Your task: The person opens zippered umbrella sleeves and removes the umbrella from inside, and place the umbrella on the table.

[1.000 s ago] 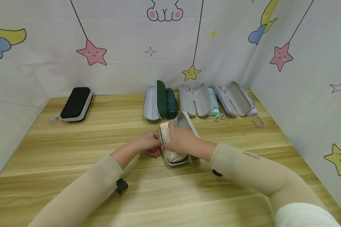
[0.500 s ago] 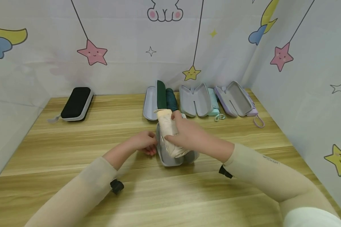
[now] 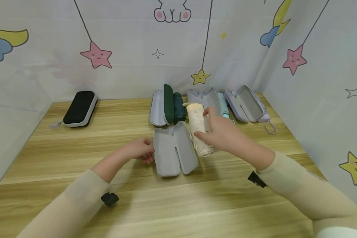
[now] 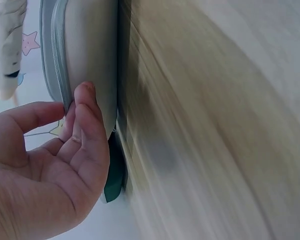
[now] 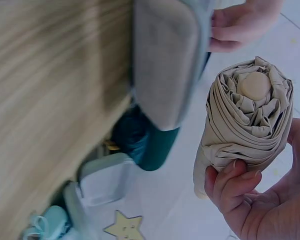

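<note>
My right hand point(image 3: 223, 132) holds a folded cream umbrella point(image 3: 195, 119) above the table, its pale-yellow handle pointing away from me. In the right wrist view, fingers and thumb wrap the gathered cloth of the umbrella point(image 5: 245, 125), with its round tip showing. Just left of it, a grey-lined zip case point(image 3: 166, 153) lies spread out on the table. At that case's left edge is my left hand point(image 3: 139, 149). The left wrist view has the thumb at the zip rim and the curled fingers against the outer side of the case point(image 4: 90, 45).
Behind stand an open green case point(image 3: 168, 104), a dark teal umbrella point(image 3: 179, 107), a grey-lined open case point(image 3: 209, 99), a mint umbrella point(image 3: 223, 104) and an open lilac case point(image 3: 250, 104) with a lilac item beside it. A closed black case point(image 3: 81, 107) lies at the far left.
My right hand has lifted the cream umbrella out of the case and carried it right. The case has spread wider and shifted slightly left, with my left hand at its edge.
</note>
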`<control>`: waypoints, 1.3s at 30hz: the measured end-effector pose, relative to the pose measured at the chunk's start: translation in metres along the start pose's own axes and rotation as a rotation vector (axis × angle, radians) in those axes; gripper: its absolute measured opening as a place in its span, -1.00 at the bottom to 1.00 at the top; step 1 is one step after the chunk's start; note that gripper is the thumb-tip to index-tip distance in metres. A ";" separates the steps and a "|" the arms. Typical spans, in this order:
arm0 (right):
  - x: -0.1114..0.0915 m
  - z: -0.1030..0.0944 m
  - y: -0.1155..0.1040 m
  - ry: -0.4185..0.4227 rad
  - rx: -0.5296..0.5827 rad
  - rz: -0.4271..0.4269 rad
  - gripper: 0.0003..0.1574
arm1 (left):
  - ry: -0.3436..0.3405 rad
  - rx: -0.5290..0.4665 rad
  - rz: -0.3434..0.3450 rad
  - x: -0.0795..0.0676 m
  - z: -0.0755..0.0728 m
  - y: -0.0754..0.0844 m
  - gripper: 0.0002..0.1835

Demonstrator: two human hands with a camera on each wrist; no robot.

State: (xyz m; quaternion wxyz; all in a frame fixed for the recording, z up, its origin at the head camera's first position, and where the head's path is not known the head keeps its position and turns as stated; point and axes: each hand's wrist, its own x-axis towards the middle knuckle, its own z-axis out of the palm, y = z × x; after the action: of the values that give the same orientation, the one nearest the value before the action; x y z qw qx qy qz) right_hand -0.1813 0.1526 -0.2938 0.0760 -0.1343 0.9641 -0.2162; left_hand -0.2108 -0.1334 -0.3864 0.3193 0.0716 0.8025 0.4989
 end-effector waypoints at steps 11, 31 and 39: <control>0.014 0.039 0.026 -0.090 -0.014 0.048 -0.15 | 0.027 0.027 0.023 -0.015 -0.013 -0.010 -0.88; 0.038 0.085 0.020 -0.086 -0.052 -0.018 -0.34 | 0.090 0.145 0.044 -0.028 -0.012 -0.017 -0.76; 0.036 0.061 0.031 -0.240 -0.078 -0.105 -0.03 | 0.096 0.268 0.050 -0.032 -0.010 -0.018 -0.79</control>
State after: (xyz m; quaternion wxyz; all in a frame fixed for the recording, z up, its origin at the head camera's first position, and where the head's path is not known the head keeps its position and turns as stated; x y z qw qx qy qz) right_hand -0.2100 0.1447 -0.3655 0.1739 -0.2122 0.9474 -0.1646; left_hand -0.1878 -0.1638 -0.3850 0.2556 0.1100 0.8743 0.3978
